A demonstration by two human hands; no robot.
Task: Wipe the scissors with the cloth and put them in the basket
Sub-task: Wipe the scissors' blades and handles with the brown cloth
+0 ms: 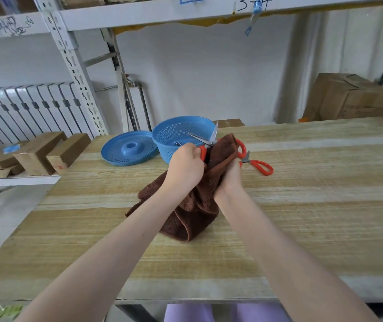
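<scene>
Left hand [187, 163]: fingers curled tight round one red handle of the scissors [209, 141], held above the desk [313, 205] towards its far edge, left of middle. The blades are spread apart, one pointing up and one to the left, both over the near rim of the blue basket [174, 133]. Right hand [230, 178]: closed round a gathered fold of the brown cloth [195, 208], which it presses against the scissors' handle end. The fingertips are hidden in the fabric. The rest of the cloth hangs down and lies crumpled on the desk between the two forearms. The basket stands at the far edge of the desk. A dark metal item shows inside it, too small to identify. A blue perforated lid [128, 148] lies just left of the basket, at the far left corner. A second pair of red-handled scissors [259, 165] lies flat on the desk just right of the cloth, partly hidden behind it.
</scene>
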